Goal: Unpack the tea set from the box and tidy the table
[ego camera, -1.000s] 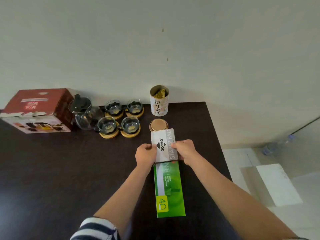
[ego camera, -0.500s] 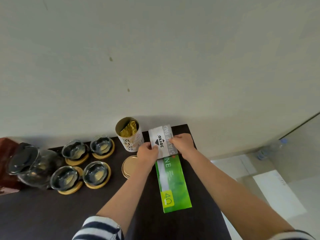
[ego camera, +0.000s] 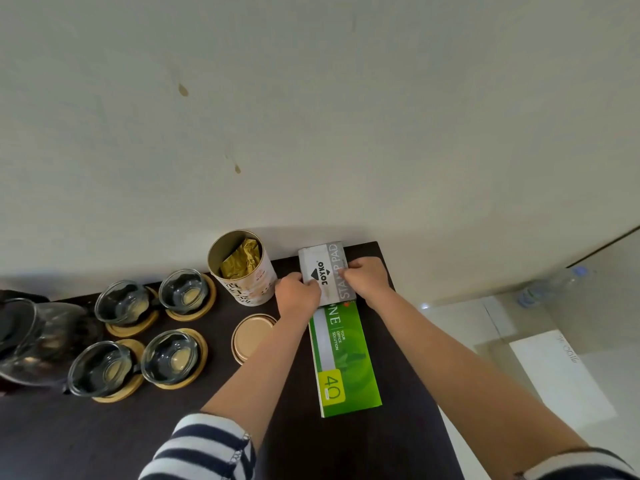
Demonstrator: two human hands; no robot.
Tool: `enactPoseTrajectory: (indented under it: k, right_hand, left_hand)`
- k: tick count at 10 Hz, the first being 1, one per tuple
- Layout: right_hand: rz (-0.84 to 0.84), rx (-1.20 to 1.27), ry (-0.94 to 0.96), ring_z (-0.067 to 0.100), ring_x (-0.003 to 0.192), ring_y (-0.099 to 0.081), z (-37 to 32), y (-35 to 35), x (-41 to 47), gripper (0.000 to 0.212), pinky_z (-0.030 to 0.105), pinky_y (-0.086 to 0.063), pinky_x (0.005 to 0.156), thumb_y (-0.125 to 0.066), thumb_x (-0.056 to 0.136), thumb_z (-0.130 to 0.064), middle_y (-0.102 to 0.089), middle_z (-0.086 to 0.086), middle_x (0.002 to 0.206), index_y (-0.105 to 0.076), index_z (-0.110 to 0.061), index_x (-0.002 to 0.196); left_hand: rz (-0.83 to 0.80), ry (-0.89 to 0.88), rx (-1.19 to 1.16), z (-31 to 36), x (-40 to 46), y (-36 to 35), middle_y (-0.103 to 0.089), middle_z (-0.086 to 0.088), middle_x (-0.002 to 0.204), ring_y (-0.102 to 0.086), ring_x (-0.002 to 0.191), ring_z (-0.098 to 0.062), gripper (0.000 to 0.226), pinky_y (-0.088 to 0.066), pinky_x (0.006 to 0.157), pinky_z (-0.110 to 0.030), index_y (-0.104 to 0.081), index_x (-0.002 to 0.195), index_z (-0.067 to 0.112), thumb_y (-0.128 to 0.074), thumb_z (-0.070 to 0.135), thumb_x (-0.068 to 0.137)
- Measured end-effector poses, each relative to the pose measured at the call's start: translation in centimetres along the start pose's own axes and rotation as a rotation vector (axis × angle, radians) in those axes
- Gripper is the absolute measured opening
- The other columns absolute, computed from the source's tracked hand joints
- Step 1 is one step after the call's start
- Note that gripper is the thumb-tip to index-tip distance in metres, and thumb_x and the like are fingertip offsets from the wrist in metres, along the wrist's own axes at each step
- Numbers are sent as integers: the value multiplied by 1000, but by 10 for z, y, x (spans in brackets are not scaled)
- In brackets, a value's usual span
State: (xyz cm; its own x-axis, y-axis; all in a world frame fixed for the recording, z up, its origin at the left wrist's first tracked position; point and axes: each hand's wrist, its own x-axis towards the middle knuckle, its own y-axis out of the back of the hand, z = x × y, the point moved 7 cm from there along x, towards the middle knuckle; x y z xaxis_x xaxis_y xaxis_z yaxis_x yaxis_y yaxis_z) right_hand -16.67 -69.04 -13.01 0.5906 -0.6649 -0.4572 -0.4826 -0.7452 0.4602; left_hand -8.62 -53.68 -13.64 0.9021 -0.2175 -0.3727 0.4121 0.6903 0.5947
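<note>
While pushing the stamp pad box point(ego camera: 327, 273) toward the wall at the table's point(ego camera: 69, 438) far right corner, tidying well along.

Far left: glass teapot point(ego camera: 33, 337), then four glass cups point(ego camera: 138, 334) on wooden coasters, already unpacked and grouped in two rows; the set's own box out of sight. Next, open tea tin point(ego camera: 242, 268) with gold packet inside, its lid point(ego camera: 252, 337) lying loose just in front, likely still to be fitted. Left hand point(ego camera: 298, 294) and right hand point(ego camera: 367, 277), fingers curled, gripping the stamp pad box from either side, resting partly on the green box point(ego camera: 346, 358). Both boxes probably still to be squared up.
</note>
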Motion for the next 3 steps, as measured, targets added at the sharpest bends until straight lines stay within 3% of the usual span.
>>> enactPoseTrajectory:
  k: [1, 2, 3]
  right_hand:
    - [56, 7, 3, 33, 91, -67, -2, 1, -5, 27, 44, -54, 83, -63, 80, -7, -70, 21, 96, -66, 9, 100]
    - [70, 52, -5, 27, 101, -63, -1, 0, -13, 35, 31, -48, 85, -63, 84, -11, -68, 16, 110, -61, 2, 117]
    - [73, 109, -21, 27, 112, -59, -1, 4, -26, 45, 26, -46, 82, -61, 88, -13, -62, 16, 123, -53, 1, 130]
  left_hand:
    - [17, 49, -49, 3, -4, 1, -66, -13, 98, -61, 95, -30, 19, -54, 79, -41, -63, 95, 5, -57, 15, 80]
    - [29, 99, -102, 3, -8, 0, -61, -16, 115, -58, 108, -32, 41, -51, 89, -42, -51, 121, 1, -57, 15, 83]
    - [4, 130, -132, 7, -18, 3, -60, -17, 117, -57, 108, -32, 40, -50, 89, -40, -48, 122, 1, -55, 18, 86]
